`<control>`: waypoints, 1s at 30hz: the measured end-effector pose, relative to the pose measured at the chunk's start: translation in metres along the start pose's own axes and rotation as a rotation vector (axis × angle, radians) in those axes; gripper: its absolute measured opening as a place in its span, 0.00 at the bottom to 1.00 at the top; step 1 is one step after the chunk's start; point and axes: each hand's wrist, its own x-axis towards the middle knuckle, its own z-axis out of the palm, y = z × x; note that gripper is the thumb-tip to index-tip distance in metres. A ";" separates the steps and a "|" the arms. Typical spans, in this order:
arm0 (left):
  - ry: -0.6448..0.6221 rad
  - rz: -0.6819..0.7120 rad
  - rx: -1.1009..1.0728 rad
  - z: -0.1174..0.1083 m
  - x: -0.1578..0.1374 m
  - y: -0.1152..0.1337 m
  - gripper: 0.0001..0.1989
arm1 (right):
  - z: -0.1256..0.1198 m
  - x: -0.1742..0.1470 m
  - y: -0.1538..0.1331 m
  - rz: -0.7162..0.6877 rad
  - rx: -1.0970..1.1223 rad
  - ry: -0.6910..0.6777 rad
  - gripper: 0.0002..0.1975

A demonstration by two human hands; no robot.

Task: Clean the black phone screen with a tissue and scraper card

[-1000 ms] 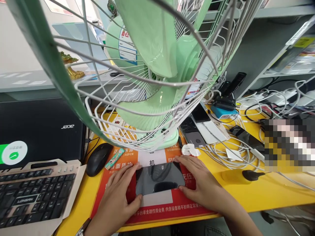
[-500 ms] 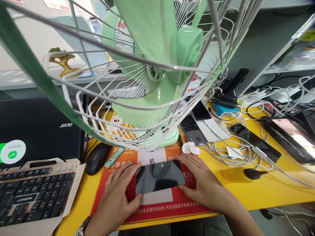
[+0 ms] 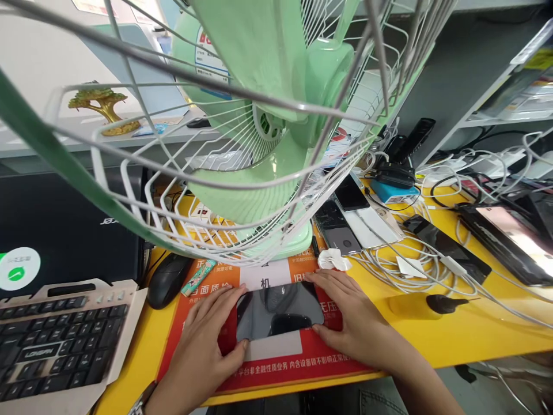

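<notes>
- Over the red-and-orange mat (image 3: 311, 372), just in front of the green fan (image 3: 254, 193), I hold the dark phone (image 3: 280, 311) sideways.
- My left hand (image 3: 209, 340), thumb and forefinger spread, grips its left end by the corners.
- My right hand (image 3: 352, 323) grips the right end likewise.

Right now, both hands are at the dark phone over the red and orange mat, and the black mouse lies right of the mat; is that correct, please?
Not quite: the head view shows the black mouse lying left of the mat, beside the keyboard. The left hand and right hand are indeed at the dark phone.
</notes>
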 end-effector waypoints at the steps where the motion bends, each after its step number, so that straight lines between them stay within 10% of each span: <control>1: -0.003 -0.001 0.002 0.000 0.000 0.000 0.35 | 0.000 0.000 0.000 0.001 0.000 0.000 0.36; 30: -0.047 -0.034 -0.016 -0.002 0.000 0.004 0.41 | 0.006 -0.001 0.009 -0.063 -0.057 0.056 0.35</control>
